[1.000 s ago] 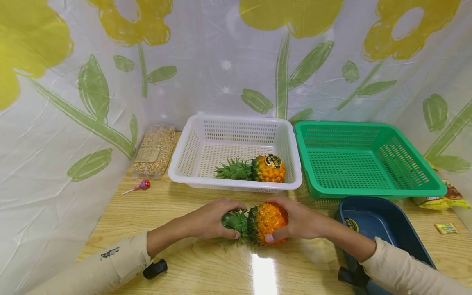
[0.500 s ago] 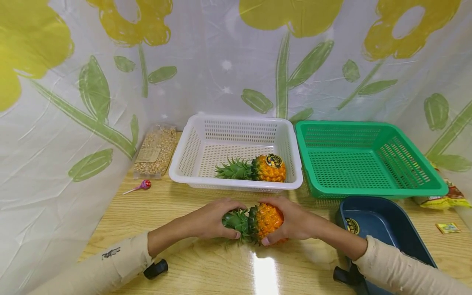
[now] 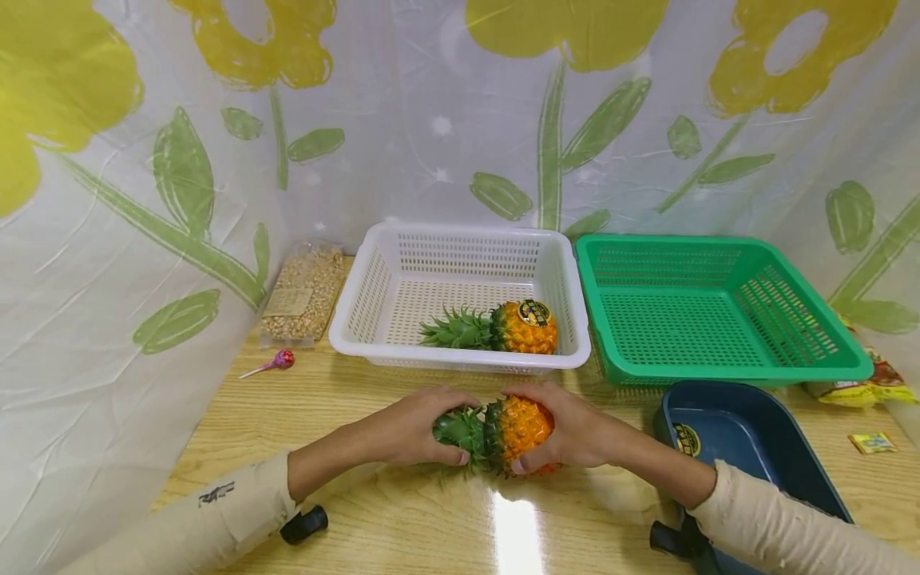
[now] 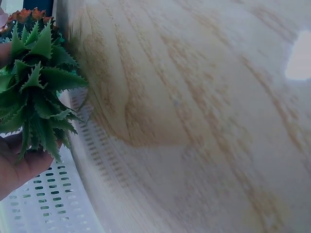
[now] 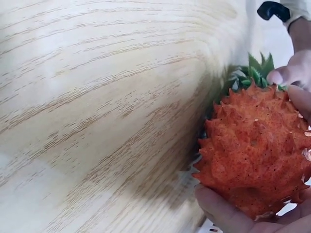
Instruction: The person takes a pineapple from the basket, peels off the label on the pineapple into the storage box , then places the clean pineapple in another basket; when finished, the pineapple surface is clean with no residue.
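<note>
A small pineapple [image 3: 523, 427] lies sideways over the wooden table in front of the white basket, its green crown [image 3: 460, 431] to the left. My left hand [image 3: 424, 427] grips the crown, thumb at the near side and fingers at the far side. Around the orange body curls my right hand [image 3: 578, 427], thumb near and fingers far. In the left wrist view the spiky leaves [image 4: 41, 92] sit between thumb and fingers. Close up in the right wrist view, the knobbly orange body [image 5: 255, 145] is held from below by the right hand's fingers [image 5: 223, 208].
Behind stands a white basket [image 3: 460, 357] holding another pineapple [image 3: 528, 329] with a black label. To its right are a green basket [image 3: 733, 374] and a dark blue bin [image 3: 726, 431] under the right forearm. A bag of kernels [image 3: 305, 291] and a lollipop [image 3: 276, 362] lie left.
My right hand has shifted slightly left along the pineapple's body, then held still. The left hand keeps its grip on the crown, and the pineapple stays in place.
</note>
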{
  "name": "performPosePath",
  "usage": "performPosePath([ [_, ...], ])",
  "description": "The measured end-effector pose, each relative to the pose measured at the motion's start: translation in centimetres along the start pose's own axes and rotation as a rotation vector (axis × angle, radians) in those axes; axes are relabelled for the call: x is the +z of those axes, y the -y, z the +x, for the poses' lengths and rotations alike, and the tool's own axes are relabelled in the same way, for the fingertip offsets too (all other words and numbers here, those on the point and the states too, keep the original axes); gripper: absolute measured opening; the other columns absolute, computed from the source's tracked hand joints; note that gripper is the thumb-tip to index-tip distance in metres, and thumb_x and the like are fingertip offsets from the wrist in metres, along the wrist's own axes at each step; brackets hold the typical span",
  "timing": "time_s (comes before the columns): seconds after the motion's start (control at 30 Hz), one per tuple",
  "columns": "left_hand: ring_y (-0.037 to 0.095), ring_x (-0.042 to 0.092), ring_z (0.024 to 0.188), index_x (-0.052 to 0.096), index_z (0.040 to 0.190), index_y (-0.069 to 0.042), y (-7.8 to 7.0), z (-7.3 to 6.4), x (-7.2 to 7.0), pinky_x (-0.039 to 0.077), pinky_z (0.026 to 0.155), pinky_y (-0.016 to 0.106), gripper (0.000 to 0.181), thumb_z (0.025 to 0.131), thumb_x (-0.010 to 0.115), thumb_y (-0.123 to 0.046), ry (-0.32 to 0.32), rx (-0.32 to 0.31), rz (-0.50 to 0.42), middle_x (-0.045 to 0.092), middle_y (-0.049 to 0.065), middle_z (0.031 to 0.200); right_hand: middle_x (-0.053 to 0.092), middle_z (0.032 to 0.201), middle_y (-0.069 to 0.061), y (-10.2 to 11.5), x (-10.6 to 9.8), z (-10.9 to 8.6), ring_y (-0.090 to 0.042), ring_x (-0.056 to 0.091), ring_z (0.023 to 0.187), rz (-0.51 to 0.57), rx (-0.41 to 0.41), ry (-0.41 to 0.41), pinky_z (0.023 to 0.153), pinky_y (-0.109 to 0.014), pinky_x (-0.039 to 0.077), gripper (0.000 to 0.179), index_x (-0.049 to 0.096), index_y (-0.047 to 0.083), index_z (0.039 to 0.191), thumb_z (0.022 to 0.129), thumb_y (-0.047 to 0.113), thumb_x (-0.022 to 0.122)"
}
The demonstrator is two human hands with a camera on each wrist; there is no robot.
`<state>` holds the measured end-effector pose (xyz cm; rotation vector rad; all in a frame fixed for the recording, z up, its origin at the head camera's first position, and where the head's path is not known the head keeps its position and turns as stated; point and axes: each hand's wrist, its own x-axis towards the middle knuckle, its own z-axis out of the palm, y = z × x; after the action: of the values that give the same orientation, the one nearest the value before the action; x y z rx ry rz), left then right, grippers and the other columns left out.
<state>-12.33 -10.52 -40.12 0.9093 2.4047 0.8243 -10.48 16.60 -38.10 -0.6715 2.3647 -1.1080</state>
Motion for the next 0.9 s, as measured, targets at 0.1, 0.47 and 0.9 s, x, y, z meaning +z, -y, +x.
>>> performPosePath([
  [0.1, 0.027, 0.052, 0.131, 0.053, 0.144, -0.022, 0.0, -0.1, 0.0, 0.045, 0.106, 0.051, 0.068, 0.085, 0.078, -0.043, -0.005, 0.002, -0.003, 0.054, 0.004, 0.144, 0.058, 0.123, -0.015, -0.1, 0.0, 0.0, -0.023, 0.059, 0.099, 0.001, -0.006, -0.004, 0.075, -0.028, 0.056, 0.089, 0.048, 0.004, 0.146, 0.07, 0.029, 0.089],
  [0.47, 0.016, 0.056, 0.115, 0.053, 0.144, -0.027, 0.2, -0.6, -0.1, 0.049, 0.092, 0.039, 0.07, 0.084, 0.075, -0.056, -0.013, 0.015, -0.006, 0.056, 0.001, 0.138, 0.057, 0.124, -0.014, 0.4, -0.5, -0.4, -0.023, 0.059, 0.098, 0.003, 0.001, 0.01, 0.074, -0.028, 0.056, 0.089, 0.048, 0.005, 0.145, 0.071, 0.03, 0.089],
  [0.9, 0.026, 0.043, 0.141, 0.042, 0.152, -0.028, -0.6, -1.4, -1.2, 0.039, 0.112, 0.053, 0.079, 0.086, 0.068, -0.064, 0.027, 0.039, -0.019, 0.043, 0.002, 0.156, 0.055, 0.122, -0.014, 0.6, -1.8, -1.6, -0.022, 0.06, 0.094, 0.009, 0.025, -0.002, 0.071, -0.029, 0.058, 0.085, 0.052, 0.012, 0.144, 0.069, 0.028, 0.09],
])
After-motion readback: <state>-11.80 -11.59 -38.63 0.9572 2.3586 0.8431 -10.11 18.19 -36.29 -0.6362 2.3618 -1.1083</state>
